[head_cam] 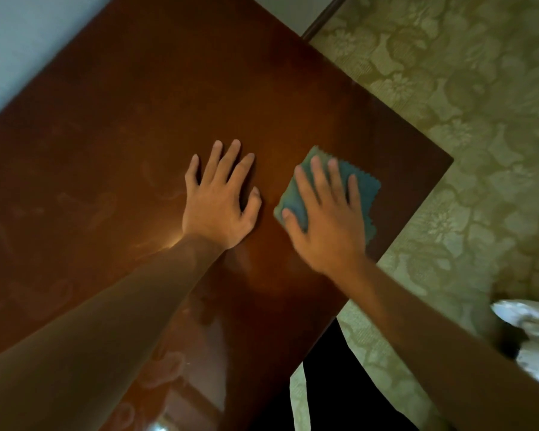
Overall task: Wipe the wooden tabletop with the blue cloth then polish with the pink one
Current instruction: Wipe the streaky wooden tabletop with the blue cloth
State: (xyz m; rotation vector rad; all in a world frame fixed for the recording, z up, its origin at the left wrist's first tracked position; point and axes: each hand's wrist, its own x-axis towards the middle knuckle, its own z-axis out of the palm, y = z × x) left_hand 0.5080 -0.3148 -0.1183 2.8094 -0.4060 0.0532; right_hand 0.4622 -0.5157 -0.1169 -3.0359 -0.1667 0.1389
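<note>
Head view: blue cloth (360, 194) is pressed flat under the right hand (327, 219), at three o'clock of the left hand (220, 206); both hands are spread flat on the table (106, 150).

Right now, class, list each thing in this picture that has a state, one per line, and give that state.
Left hand: open, flat on the tabletop.
Right hand: open, fingers straight, pressing the cloth down.
Blue cloth: flat under the right hand, near the table's edge.
Wooden tabletop: glossy, with faint smudges.

No readable text, labels, brands, numbers or signs anywhere.
</note>
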